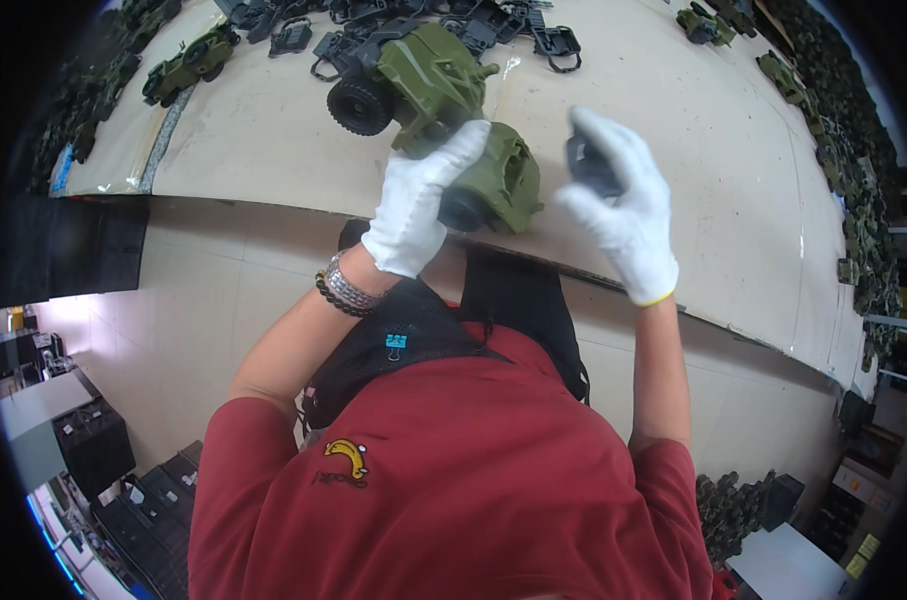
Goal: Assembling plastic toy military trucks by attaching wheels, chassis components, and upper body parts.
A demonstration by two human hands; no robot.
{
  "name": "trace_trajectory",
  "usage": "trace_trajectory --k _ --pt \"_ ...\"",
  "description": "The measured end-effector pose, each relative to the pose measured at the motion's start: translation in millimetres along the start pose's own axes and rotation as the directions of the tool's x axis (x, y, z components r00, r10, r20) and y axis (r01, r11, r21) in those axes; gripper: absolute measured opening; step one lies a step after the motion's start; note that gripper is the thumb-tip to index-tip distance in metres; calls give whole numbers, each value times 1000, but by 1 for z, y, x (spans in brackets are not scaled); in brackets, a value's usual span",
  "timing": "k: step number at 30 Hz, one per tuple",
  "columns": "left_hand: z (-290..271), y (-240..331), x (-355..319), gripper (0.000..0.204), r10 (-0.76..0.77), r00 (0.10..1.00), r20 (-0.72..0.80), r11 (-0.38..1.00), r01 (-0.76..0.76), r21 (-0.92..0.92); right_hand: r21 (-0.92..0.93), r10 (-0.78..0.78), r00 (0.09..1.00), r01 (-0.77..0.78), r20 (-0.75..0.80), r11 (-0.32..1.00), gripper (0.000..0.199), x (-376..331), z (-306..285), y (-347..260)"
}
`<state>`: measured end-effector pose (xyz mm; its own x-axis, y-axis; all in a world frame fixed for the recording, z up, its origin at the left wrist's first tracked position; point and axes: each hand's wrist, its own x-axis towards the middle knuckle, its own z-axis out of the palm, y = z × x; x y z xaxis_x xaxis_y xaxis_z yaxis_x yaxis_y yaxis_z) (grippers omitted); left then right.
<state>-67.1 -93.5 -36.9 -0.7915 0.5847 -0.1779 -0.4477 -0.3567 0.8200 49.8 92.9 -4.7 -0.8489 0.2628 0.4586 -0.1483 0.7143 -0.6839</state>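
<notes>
My left hand (414, 200), in a white glove, grips a green toy truck (434, 75) around its middle. The truck is tilted above the table's near edge, one black wheel facing left and another partly hidden below my wrist side. Its rounded green end points toward the lower right. To the right of it, and apart from it, my gloved right hand (629, 215) is closed round a dark rounded part (591, 165). That part is blurred and half covered by the fingers, so its exact kind is unclear.
A heap of dark grey plastic parts (484, 25) lies beyond the truck on the pale table (274, 150). Green toy vehicles stand at the left (189, 65) and far right (704, 25). Many more crowd the right edge. Black boxes (89, 440) stand at lower left.
</notes>
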Motion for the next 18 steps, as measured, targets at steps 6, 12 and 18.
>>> trace_trajectory --k 6,12,18 --pt "8 8 -12 38 76 995 69 984 -86 158 -69 -273 962 272 -7 960 70 -9 21 -11" --pt "9 12 -21 35 142 985 94 974 -156 162 -77 -307 951 310 43 948 73 -14 23 -12" --pt "17 16 -28 33 206 974 95 955 -221 199 -32 -327 940 331 99 943 70 -21 28 -10"
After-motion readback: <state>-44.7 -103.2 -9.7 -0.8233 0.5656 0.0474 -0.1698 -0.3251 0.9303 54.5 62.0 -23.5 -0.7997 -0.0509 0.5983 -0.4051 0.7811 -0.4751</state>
